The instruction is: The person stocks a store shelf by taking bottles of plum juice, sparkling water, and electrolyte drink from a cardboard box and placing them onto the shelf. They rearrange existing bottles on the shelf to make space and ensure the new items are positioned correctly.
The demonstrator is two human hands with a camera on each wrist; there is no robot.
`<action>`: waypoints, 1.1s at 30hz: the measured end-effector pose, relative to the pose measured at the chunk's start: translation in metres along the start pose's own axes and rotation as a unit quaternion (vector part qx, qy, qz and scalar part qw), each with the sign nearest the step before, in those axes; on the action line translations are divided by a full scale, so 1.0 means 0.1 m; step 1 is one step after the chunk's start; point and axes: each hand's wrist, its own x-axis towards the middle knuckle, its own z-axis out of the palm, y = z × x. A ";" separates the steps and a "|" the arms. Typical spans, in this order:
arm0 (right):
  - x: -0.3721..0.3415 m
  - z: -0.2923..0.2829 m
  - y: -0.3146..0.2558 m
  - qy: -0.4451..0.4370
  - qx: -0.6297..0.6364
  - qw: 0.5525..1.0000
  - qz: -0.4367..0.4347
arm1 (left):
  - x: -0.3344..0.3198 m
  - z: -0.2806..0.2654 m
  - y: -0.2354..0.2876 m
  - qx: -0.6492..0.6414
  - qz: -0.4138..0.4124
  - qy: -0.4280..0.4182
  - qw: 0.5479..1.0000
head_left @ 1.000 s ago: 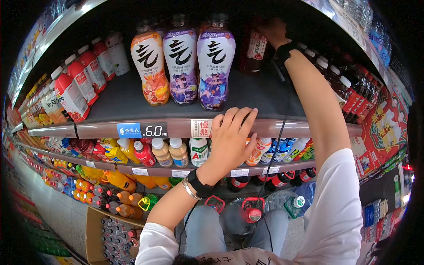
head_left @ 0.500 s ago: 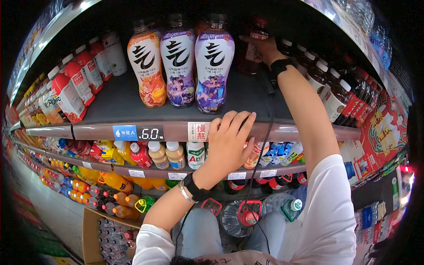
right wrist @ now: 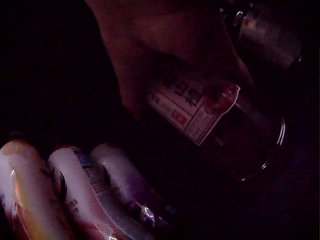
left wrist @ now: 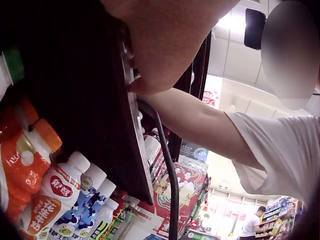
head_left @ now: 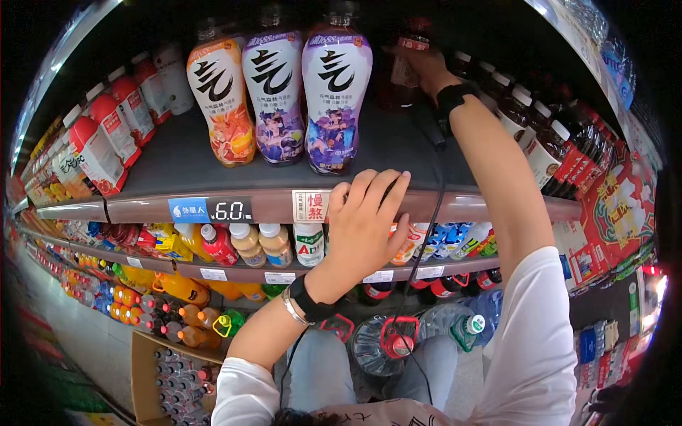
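A dark bottle with a pale label [head_left: 403, 73] stands at the back of the upper shelf, in shadow. My right hand [head_left: 426, 69] grips it, the thumb and fingers round its upper part; the right wrist view shows the hand [right wrist: 175, 45] over the label [right wrist: 192, 107]. With fingers extended, my left hand [head_left: 366, 224] rests on the shelf's front edge beside a red-and-white tag [head_left: 310, 206]. Left of the dark bottle stand an orange-labelled bottle [head_left: 224, 106] and two purple-labelled ones [head_left: 275, 106], [head_left: 337, 106].
Red-topped cartons [head_left: 114, 128] line the shelf's left side, and dark bottles with white caps [head_left: 543, 153] its right. A black cable [head_left: 442, 192] hangs over the front edge. Lower shelves hold more drinks; large water bottles [head_left: 376, 344] and an open carton [head_left: 145, 369] are below.
The head view has shifted, so the shelf bottles appear farther left and higher. The right hand, first above the dark bottle, has come lower round it. The left hand stays on the edge.
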 end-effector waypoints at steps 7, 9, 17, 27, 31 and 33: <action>-0.18 0.06 -0.28 -0.012 0.046 0.997 0.054 | -0.01 0.01 -0.01 0.003 0.001 0.005 1.000; -0.19 0.10 -0.32 -0.003 0.031 0.997 0.073 | -0.01 0.02 -0.01 0.000 -0.001 0.004 1.000; -0.34 0.29 -0.44 0.085 -0.106 0.991 0.001 | -0.01 0.00 0.00 0.002 0.000 0.004 1.000; 0.01 0.28 -0.29 0.310 -0.335 0.888 0.056 | -0.04 0.01 -0.02 -0.041 -0.003 0.017 0.999; -1.07 0.08 -1.12 0.038 0.130 0.990 -0.044 | -0.16 -0.08 0.00 -0.151 -0.025 0.079 0.985; -1.70 -0.05 -1.48 0.055 0.091 0.994 0.007 | -0.33 -0.36 0.00 -0.139 -0.035 0.091 0.985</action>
